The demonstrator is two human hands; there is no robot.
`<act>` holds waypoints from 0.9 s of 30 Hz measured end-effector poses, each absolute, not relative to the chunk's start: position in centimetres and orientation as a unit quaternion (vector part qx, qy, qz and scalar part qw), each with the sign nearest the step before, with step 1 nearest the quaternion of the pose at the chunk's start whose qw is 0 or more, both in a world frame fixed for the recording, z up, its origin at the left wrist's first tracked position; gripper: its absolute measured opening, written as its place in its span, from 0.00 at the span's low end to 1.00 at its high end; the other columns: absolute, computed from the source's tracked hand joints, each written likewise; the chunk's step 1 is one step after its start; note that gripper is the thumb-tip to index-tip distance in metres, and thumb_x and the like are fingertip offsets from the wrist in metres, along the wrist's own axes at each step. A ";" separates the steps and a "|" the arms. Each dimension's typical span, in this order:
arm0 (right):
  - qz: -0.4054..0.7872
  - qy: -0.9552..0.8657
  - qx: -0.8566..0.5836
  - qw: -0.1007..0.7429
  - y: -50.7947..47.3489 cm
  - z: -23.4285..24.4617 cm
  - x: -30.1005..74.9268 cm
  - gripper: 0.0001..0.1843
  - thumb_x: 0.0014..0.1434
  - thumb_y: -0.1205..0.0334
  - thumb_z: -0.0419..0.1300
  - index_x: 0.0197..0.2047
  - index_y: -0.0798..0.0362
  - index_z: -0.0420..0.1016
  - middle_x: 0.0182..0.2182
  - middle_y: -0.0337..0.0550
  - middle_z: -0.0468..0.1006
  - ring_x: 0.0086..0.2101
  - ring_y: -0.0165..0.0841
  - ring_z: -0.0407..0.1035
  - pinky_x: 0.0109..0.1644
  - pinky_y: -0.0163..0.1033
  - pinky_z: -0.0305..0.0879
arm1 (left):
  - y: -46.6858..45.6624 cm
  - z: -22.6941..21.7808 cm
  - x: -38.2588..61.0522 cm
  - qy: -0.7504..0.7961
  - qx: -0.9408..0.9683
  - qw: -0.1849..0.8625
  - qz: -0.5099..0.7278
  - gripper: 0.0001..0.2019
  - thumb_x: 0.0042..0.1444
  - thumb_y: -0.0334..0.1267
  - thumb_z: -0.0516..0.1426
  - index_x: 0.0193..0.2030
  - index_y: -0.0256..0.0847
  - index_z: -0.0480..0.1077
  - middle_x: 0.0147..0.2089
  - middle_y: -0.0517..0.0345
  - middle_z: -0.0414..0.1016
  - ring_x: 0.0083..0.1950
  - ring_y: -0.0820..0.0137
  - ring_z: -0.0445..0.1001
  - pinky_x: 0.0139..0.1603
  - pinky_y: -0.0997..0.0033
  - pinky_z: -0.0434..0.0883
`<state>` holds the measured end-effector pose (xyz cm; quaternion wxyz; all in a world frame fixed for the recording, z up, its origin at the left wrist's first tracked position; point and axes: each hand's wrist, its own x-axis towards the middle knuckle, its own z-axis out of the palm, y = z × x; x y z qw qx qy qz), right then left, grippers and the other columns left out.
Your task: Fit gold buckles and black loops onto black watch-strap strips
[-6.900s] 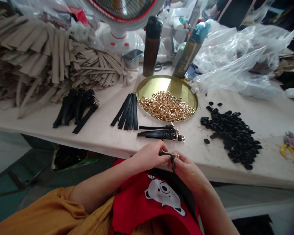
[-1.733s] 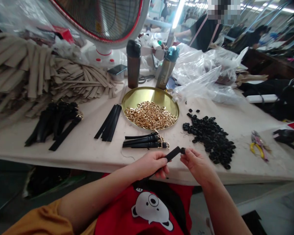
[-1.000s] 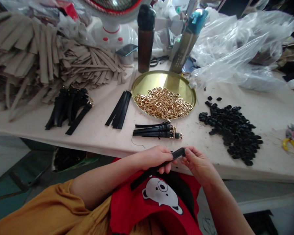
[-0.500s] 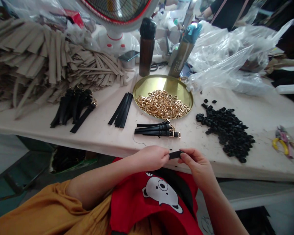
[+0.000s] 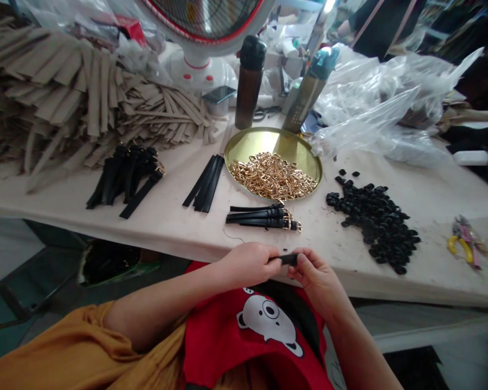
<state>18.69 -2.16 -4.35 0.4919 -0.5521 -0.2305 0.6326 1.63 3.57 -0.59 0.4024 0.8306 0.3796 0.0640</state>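
Note:
Between my hands, just over the table's front edge, is a short black strap [image 5: 288, 259]. My left hand [image 5: 250, 264] is closed around its left end. At the other end, the thumb and fingers of my right hand [image 5: 314, 272] pinch the tip, hiding it. Just beyond my hands lie several black straps with gold buckles [image 5: 260, 216], side by side. Behind them a round gold tray [image 5: 296, 142] bears a heap of gold buckles [image 5: 274, 176]. Plain black strips [image 5: 205, 184] lie to its left, and a pile of small black loops [image 5: 376, 222] to its right.
More buckled straps [image 5: 124, 176] are bunched at left, before a big stack of beige strips [image 5: 61, 81]. A fan [image 5: 197, 76], dark bottle [image 5: 249, 86] and clear plastic bags [image 5: 374, 103] stand behind. Yellow-handled pliers [image 5: 461, 244] lie far right. Beyond, a person's dark clothing [image 5: 378, 24] shows.
My right hand has shifted slightly left and its fingers have curled in more. The black strap now appears turned narrower toward me. The view has moved slightly.

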 end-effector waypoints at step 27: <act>0.574 -0.348 -0.582 0.459 2.5 -3.7 17.9 0.13 0.49 0.51 0.61 0.34 0.51 0.74 0.24 0.37 0.73 0.25 0.30 0.65 0.32 0.37 0.63 | 6.7 -1.0 1.6 0.398 0.694 0.566 0.198 0.19 0.59 0.45 0.46 0.53 0.39 0.63 0.46 0.52 0.72 0.45 0.66 0.68 0.45 0.70 0.63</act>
